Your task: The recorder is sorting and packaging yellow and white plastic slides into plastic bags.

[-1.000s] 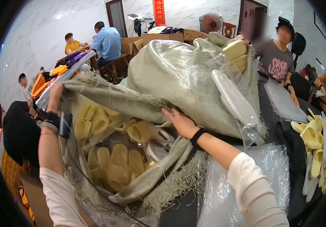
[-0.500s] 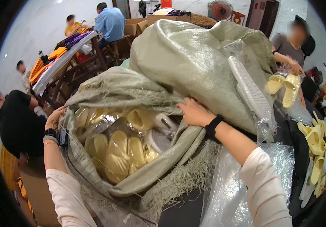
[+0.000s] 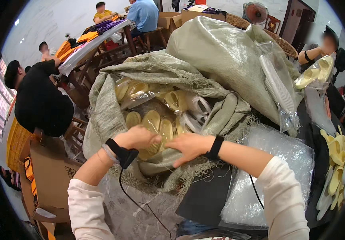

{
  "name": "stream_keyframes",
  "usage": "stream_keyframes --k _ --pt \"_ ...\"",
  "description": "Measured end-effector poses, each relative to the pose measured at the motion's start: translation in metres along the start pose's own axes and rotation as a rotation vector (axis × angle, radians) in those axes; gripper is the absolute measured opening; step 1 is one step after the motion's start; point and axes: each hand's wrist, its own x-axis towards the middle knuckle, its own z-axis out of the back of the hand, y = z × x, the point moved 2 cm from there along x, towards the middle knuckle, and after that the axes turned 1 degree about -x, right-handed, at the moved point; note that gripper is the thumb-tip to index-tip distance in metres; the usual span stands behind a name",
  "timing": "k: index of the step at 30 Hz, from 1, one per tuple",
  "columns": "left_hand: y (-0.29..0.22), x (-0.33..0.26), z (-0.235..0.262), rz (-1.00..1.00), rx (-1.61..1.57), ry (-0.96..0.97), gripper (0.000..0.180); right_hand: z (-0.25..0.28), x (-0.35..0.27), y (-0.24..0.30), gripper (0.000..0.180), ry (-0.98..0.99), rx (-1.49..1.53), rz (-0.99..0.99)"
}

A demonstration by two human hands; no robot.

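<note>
A large woven sack stands in front of me, its mouth spread wide. Inside lie several pale yellow slippers in clear plastic, with a white slipper among them at the right. My left hand is over the near left part of the mouth; its fingers are blurred and mostly hidden from me. Opposite it, my right hand reaches in from the right above the sack's near rim, empty, with fingers apart. Whether either hand touches the cloth is hard to see.
A fuller sack leans behind, a bagged white slipper on it. Clear plastic bags lie at my right, near loose yellow slippers. A cardboard box stands left. Co-workers sit around; one at right holds bagged yellow slippers.
Both hands have left the sack's left and right rims and come together over its near side. The near rim sits lower and the mouth looks wider. My view has shifted left.
</note>
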Motion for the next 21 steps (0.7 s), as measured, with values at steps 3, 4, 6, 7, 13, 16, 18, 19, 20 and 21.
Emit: stream_keyframes --k 3,4,6,7,13,16,18,19,20,21 --pt "0.005 -0.044 -0.026 0.101 -0.098 0.384 0.052 -0.011 -0.011 0.007 0.043 0.15 -0.24 0.009" --pt "0.012 -0.066 -0.03 0.026 -0.172 0.368 0.054 -0.012 -0.015 -0.003 0.037 0.069 -0.26 -0.049" --pt "0.019 -0.106 -0.031 0.002 -0.153 0.293 0.058 -0.002 -0.031 -0.017 0.034 -0.197 -0.246 -0.104" --pt "0.019 -0.124 -0.03 0.046 -0.057 0.23 0.06 0.01 -0.044 -0.019 0.037 -0.382 -0.216 -0.105" --pt "0.062 -0.203 -0.098 0.262 0.439 -0.579 0.014 0.026 -0.093 -0.019 0.027 -0.673 -0.458 -0.201" --pt "0.065 -0.211 -0.143 0.265 0.493 -0.567 0.012 0.012 -0.1 -0.01 0.026 -0.64 -0.642 -0.02" --pt "0.06 -0.205 -0.154 0.297 0.391 -0.398 0.021 0.009 -0.111 0.001 0.029 -0.452 -0.725 0.159" --pt "0.058 -0.203 -0.15 0.285 0.389 -0.402 0.021 0.012 -0.118 0.007 0.029 -0.448 -0.73 0.148" --pt "0.058 -0.205 -0.147 0.312 0.16 -0.236 0.026 0.012 -0.123 0.013 0.032 -0.319 -0.715 0.206" --pt "0.054 -0.205 -0.139 0.333 -0.063 -0.07 0.031 0.012 -0.13 0.018 0.035 -0.193 -0.701 0.261"
